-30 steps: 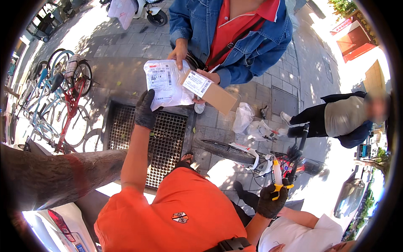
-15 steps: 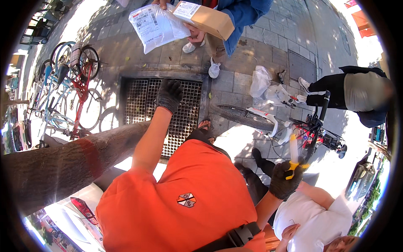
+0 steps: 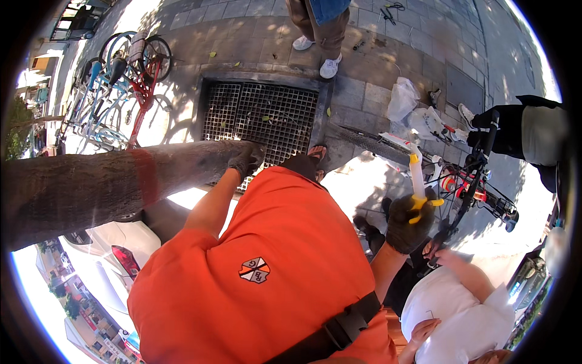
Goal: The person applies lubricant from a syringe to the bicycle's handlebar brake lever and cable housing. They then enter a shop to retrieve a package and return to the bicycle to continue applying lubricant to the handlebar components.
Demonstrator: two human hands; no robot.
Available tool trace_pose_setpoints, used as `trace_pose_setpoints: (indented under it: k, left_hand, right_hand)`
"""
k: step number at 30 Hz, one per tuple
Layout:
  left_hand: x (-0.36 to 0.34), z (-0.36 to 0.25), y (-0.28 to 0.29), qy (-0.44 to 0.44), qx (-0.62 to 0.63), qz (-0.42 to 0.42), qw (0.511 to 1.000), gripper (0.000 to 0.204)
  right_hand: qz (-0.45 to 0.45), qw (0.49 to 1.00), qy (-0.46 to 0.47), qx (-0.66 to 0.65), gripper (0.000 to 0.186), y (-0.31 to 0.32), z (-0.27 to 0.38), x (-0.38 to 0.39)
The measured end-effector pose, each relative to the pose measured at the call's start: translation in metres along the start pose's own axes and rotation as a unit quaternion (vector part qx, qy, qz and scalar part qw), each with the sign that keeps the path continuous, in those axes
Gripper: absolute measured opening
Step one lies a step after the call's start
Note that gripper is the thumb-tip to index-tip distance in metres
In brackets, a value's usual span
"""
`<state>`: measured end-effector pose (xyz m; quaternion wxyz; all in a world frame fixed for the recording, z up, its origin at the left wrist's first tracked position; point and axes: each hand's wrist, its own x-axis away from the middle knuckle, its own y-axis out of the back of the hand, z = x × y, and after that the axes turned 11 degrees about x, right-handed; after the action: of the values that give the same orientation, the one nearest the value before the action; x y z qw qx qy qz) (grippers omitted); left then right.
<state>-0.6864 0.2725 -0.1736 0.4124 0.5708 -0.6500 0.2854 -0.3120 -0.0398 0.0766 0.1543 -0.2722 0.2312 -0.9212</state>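
Note:
My right hand (image 3: 409, 224), in a dark work glove, is closed round a syringe-like tool (image 3: 418, 176) with a whitish see-through barrel, yellow grips and a yellow band near its upper end. The tool points upward, away from me. My left hand (image 3: 245, 161), also gloved, is at the tree trunk (image 3: 91, 180), close to its base, and looks to lie against the bark. Its fingers seem loosely stretched, partly lost in shadow, with nothing seen in them. Beyond the right hand a bicycle (image 3: 464, 188) lies or leans, its front wheel (image 3: 373, 145) low beside the paving.
A metal grate (image 3: 267, 115) surrounds the trunk's foot. Parked bicycles (image 3: 136, 91) stand far left, a white car (image 3: 109, 249) near left. A person in white (image 3: 454, 309) is close at right; others stand at far right and ahead. Plastic bags (image 3: 403, 100) and tools (image 3: 390, 11) lie on the paving.
My left hand has come back from over the grate to the trunk. My right hand keeps the tool. The view has shifted, and the person ahead's parcels have left it.

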Motion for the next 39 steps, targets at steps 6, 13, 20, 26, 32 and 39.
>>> trace_pose_setpoints:
  k: [6, 13, 20, 26, 32, 39]
  left_hand:
    - [-0.005, -0.004, 0.036, 0.034, 0.004, -0.053, 0.998, 0.055]
    - [-0.042, -0.054, 0.021, -0.007, 0.022, -0.035, 0.999, 0.055]
    - [-0.148, -0.126, 0.013, -0.045, 0.053, 0.030, 0.997, 0.043]
    - [-0.242, -0.173, 0.065, -0.029, 0.050, 0.033, 0.998, 0.049]
    - [-0.242, -0.267, 0.119, -0.060, 0.100, -0.033, 0.993, 0.052]
    - [-0.262, -0.257, 0.164, 0.042, 0.180, -0.139, 0.973, 0.047]
  right_hand:
    - [0.036, 0.997, 0.009, 0.071, 0.038, -0.020, -0.012, -0.007]
    - [0.104, 0.987, -0.021, 0.117, 0.037, -0.057, -0.047, -0.028]
    - [0.149, 0.980, -0.050, 0.124, 0.035, -0.197, -0.121, -0.076]
    - [0.288, 0.934, -0.140, 0.160, 0.036, -0.342, -0.197, -0.142]
    - [0.387, 0.886, -0.166, 0.195, 0.032, -0.468, -0.237, -0.184]
    - [0.493, 0.806, -0.183, 0.273, 0.027, -0.595, -0.273, -0.236]
